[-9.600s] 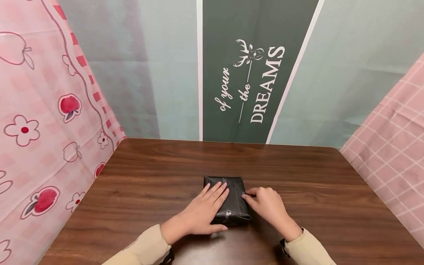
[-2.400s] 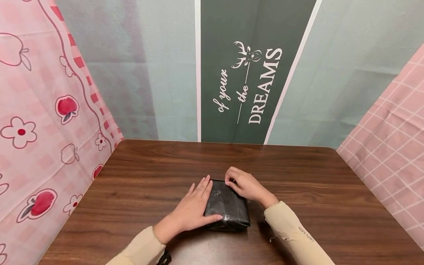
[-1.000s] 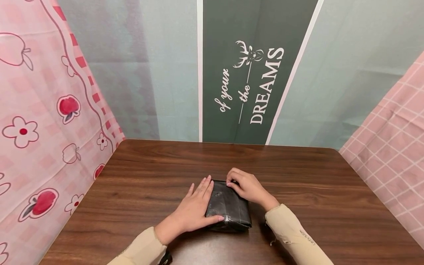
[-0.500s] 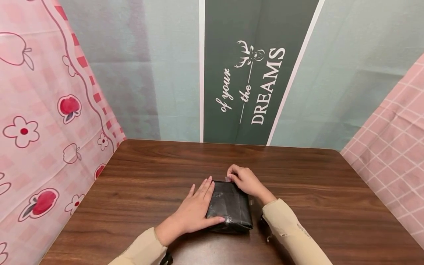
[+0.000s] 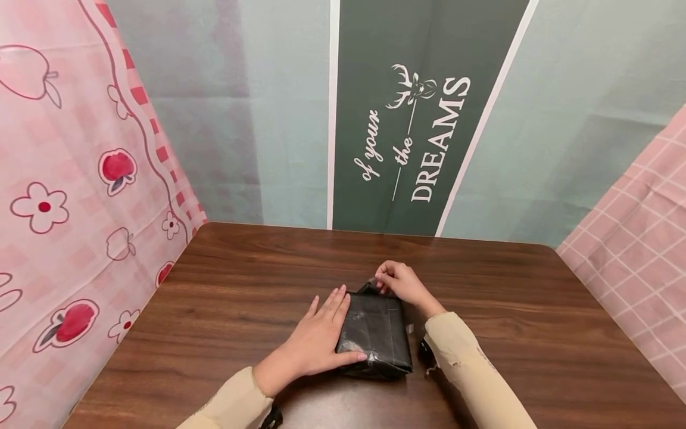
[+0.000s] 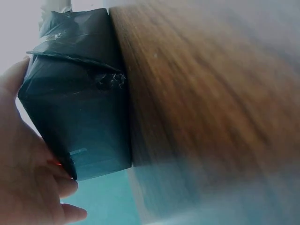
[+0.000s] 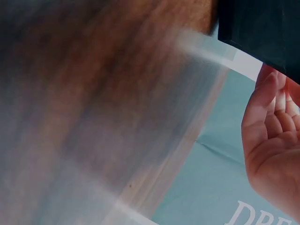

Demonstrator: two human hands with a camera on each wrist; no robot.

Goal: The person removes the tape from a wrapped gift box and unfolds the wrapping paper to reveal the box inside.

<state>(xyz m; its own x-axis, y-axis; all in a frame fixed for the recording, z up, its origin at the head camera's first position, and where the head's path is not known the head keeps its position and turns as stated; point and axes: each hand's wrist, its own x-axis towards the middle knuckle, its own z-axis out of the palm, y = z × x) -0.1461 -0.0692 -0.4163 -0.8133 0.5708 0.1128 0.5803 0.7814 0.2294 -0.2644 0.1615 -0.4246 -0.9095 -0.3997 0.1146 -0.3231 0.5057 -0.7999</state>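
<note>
A flat package point(image 5: 375, 333) wrapped in black plastic lies on the table, with clear tape shining near its front edge. My left hand point(image 5: 316, 336) rests on its left side, fingers straight toward the far corner and thumb across the top near the front. At the far edge, my right hand point(image 5: 403, 283) pinches a raised flap point(image 5: 368, 288) of the black wrapping between thumb and fingers. In the left wrist view, the package's side point(image 6: 79, 126) shows a folded seam and crinkled tape. The right wrist view shows the right fingers partly hidden behind the package's dark corner point(image 7: 258, 33).
The brown wood-grain table point(image 5: 257, 268) reaches back to a green and grey-blue curtain point(image 5: 289, 119) with printed words. Pink patterned cloths hang at left and right. A small clear tape end point(image 5: 409, 328) sticks out from the package's right side.
Earlier the right hand was at the package's right edge, then moved to the far edge. Over the last second it has pulled up and away, lifting a wrapping flap. The left hand stays on the package.
</note>
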